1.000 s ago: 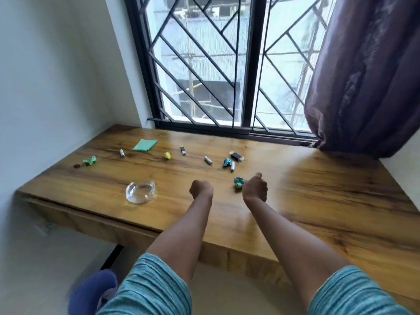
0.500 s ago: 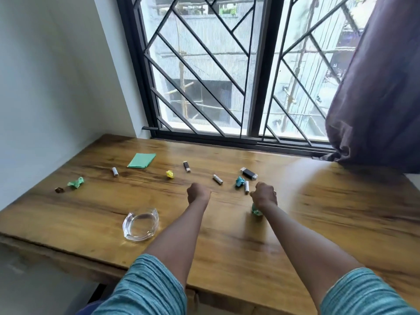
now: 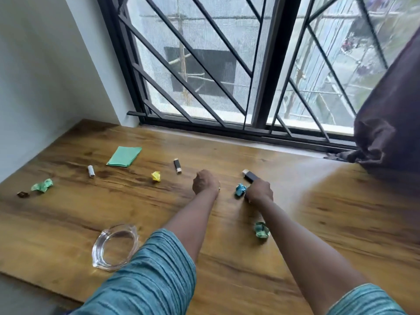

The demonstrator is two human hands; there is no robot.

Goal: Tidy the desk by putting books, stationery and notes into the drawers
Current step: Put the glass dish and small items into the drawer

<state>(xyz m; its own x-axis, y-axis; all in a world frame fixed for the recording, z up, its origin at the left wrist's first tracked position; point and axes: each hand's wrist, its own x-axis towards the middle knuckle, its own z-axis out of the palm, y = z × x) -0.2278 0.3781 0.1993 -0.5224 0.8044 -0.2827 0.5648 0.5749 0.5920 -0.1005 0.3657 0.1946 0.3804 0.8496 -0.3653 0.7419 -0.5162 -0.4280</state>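
On the wooden desk lie a green note pad, a small grey stick, a yellow paper ball, a black stick with a metal end and a black block with a white end. My left hand is a closed fist resting mid-desk, covering the spot where a small grey piece lay. Beside a blue paper ball, my right hand has its fingers curled down; what is under them is hidden. A green paper ball lies beside my right forearm.
A clear glass dish stands near the front edge by my left sleeve. Another green paper ball and a small brown scrap lie at the far left. A barred window backs the desk, with a dark curtain at the right.
Both hands have moved forward across the desk. My right hand left the green paper ball and now sits beside the blue one. My left fist now covers the grey piece.
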